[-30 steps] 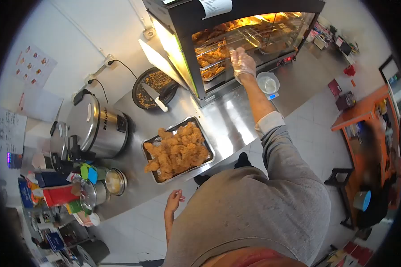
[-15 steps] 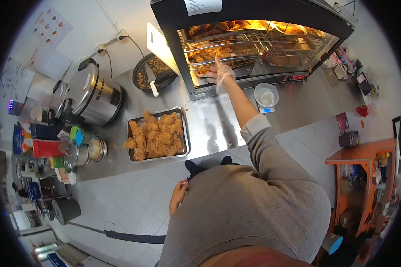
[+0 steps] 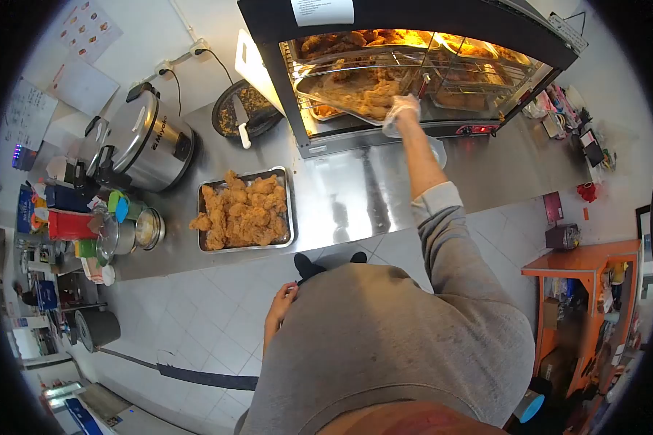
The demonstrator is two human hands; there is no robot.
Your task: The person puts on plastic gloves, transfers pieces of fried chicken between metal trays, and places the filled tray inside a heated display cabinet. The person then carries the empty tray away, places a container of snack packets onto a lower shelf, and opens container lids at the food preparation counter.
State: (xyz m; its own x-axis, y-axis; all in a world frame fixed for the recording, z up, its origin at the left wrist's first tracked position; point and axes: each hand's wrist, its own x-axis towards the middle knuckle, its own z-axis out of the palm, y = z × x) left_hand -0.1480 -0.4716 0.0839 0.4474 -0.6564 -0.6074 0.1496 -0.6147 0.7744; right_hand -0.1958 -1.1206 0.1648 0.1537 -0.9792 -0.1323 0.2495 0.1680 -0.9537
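Observation:
My right hand (image 3: pixel 401 116), in a clear plastic glove, is closed on the near right corner of a metal tray (image 3: pixel 352 114). The tray lies at an angle inside the lit food warmer (image 3: pixel 406 133) and carries pieces of fried chicken (image 3: pixel 370 96). Another tray with food (image 3: pixel 325 111) shows partly beneath it. Beside my body, low on the left, is my left hand (image 3: pixel 278 308). Its fingers are curled together, and what they hold, if anything, is hidden.
A tray of fried chicken (image 3: pixel 243 214) rests on the steel counter (image 3: pixel 341 196). Left of it stand a large cooker (image 3: pixel 141 141), bowls and packages. A knife (image 3: pixel 241 119) lies across a dark pan (image 3: pixel 221 116). A clear tub (image 3: pixel 437 151) is partly behind my right arm.
My right hand has moved right and closed on the tray's corner. The tray has swung askew and come toward the warmer's front. My left hand stays beside my body.

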